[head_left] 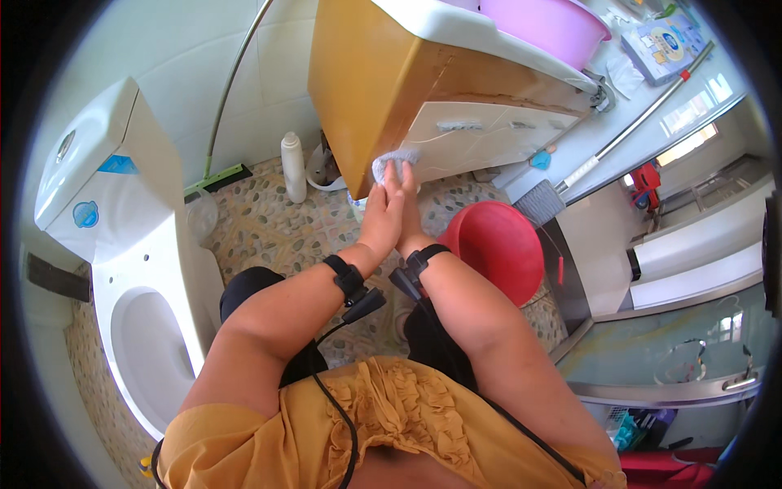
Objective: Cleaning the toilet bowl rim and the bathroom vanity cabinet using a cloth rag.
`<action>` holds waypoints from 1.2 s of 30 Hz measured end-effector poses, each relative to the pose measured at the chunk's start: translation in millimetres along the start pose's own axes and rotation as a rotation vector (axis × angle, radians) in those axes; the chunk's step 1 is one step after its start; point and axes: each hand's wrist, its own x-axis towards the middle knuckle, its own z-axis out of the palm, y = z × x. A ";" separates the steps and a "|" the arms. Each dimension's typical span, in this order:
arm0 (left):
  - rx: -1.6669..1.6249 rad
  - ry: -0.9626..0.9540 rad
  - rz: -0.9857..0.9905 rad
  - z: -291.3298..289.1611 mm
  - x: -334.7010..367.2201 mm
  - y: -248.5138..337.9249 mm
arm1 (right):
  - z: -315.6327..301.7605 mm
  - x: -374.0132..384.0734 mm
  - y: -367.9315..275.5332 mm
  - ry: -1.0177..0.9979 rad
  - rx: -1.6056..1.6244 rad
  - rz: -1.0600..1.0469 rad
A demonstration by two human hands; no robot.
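Left hand [380, 218] and right hand [410, 213] pressed together, fingers on the pale cloth [397, 154] ahead, against the vanity cabinet [371, 77]; grip was unclear.

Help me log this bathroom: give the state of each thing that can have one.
Cloth: bunched; wetness unclear
Left hand and right hand: together at the cloth
Cabinet: fronts shut
Toilet: bowl uncovered
White bottle: upright
Red bucket: uncovered
Purple basin: upright
Mop: tilted
Squeegee: head down, handle raised
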 end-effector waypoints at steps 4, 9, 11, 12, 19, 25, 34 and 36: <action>-0.267 0.020 -0.330 10.4 -2.1 -29.7 | -8.9 7.9 12.8 -0.547 0.329 0.246; -0.248 -0.041 0.031 -5.7 1.3 24.5 | -59.7 35.0 -5.9 -0.307 0.565 0.508; -0.350 -0.077 0.002 -24.5 1.8 58.6 | -83.5 44.9 -25.0 0.190 0.594 0.313; -0.202 0.007 0.199 -33.9 4.2 68.1 | -93.4 52.3 -38.5 0.186 0.601 0.311; -0.044 0.269 0.367 -62.8 32.0 64.9 | -84.5 101.7 -70.0 0.524 0.220 -0.061; -0.250 0.258 0.227 -78.2 44.9 45.9 | -42.6 106.6 -58.6 0.552 0.134 -0.008; -0.431 0.285 0.065 -106.4 37.3 78.5 | -16.5 39.8 -15.2 0.116 0.010 -0.003; -0.459 0.343 0.044 -113.1 41.7 78.3 | -8.4 29.4 -11.7 0.015 0.046 0.040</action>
